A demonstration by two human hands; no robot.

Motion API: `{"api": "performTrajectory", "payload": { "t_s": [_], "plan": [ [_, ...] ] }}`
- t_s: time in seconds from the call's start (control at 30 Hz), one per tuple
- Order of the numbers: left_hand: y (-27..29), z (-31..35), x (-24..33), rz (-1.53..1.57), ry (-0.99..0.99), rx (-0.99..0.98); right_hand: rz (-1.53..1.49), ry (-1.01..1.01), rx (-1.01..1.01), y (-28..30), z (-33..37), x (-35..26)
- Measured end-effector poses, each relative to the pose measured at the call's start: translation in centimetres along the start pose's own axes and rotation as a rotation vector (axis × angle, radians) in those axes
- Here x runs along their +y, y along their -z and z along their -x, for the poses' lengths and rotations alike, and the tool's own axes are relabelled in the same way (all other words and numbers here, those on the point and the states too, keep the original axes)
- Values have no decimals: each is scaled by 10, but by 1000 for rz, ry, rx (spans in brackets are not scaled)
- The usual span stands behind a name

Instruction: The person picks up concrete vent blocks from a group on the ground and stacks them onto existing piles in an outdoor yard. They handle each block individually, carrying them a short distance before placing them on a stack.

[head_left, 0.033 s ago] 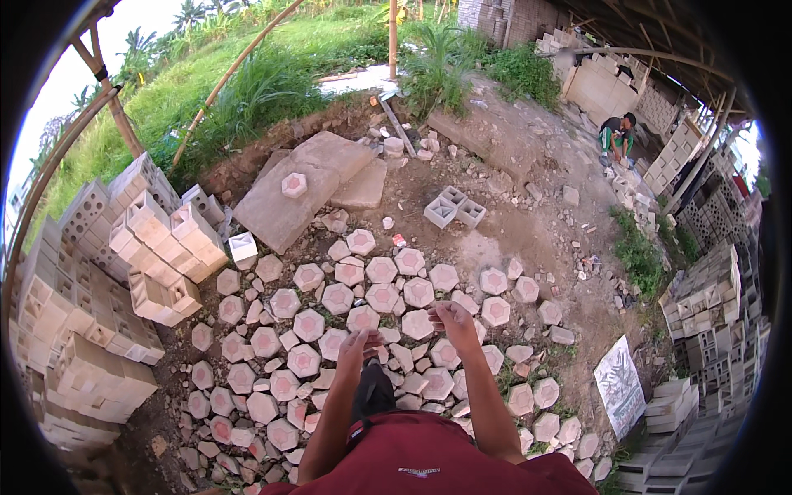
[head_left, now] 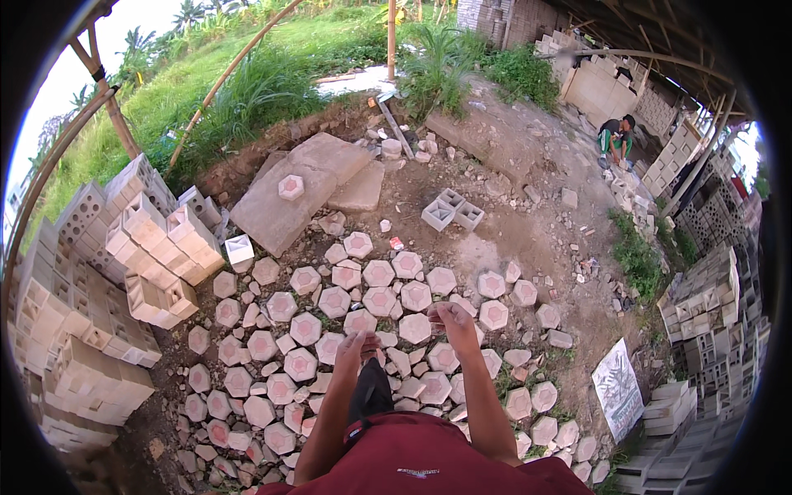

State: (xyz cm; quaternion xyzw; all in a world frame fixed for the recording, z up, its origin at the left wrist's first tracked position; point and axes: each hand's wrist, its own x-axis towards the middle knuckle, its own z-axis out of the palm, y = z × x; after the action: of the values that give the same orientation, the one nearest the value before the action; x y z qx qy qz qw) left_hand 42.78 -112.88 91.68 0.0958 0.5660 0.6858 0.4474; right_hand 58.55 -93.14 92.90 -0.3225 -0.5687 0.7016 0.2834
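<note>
Both arms reach forward over ground laid with hexagonal concrete pavers (head_left: 380,298), many with a pinkish centre. My left hand (head_left: 356,347) hangs in the air near the middle, palm turned inward, with nothing in it. A little farther forward on the right, my right hand (head_left: 454,320) is also raised, its fingers loosely bent and holding nothing. The two hands face each other with a gap between them, and pavers and broken stones show in that gap. Neither hand appears to touch a paver. A dark trouser leg (head_left: 372,389) shows beside my left forearm.
Hollow concrete blocks (head_left: 148,231) are stacked at the left, with more stacks (head_left: 705,297) at the right. Flat slabs (head_left: 289,202) carry a single paver ahead. Joined hollow blocks (head_left: 452,209) stand on the dirt. A white sack (head_left: 617,389) lies right. Another person (head_left: 617,139) crouches far right.
The whole view has shifted very slightly, so the ground and blocks sit a little farther left. My hands keep the same pose.
</note>
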Motion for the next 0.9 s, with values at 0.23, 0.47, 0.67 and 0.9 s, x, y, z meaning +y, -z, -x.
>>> {"api": "performTrajectory", "payload": {
  "t_s": [0.23,0.47,0.67,0.9],
  "plan": [
    [-26,-186,27,-156,8,-153,60,-23,62,24,-140,13],
    [-53,-360,84,-312,-1,-304,44,-248,130,27,-269,34],
    [-55,-464,109,-394,124,-281,-65,-251,253,36,-369,23],
    [-75,-582,97,-465,102,-176,187,-283,123,59,-503,66]
  ]
}}
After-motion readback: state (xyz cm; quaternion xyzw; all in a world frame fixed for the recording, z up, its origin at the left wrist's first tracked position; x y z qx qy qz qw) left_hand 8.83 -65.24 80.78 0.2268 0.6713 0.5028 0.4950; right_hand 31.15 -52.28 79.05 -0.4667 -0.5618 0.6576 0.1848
